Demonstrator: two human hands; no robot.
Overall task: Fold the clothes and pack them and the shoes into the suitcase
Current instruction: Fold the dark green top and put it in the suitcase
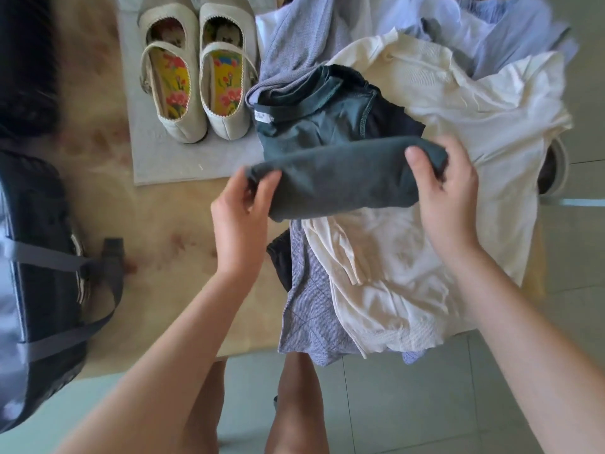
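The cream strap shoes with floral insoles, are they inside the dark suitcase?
No, the cream strap shoes stand on a grey mat, apart from the dark suitcase.

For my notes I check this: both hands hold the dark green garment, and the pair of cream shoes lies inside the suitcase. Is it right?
Not quite. The head view shows the left hand and right hand holding the dark green garment, but the cream shoes stand on a grey mat on the table, outside the suitcase.
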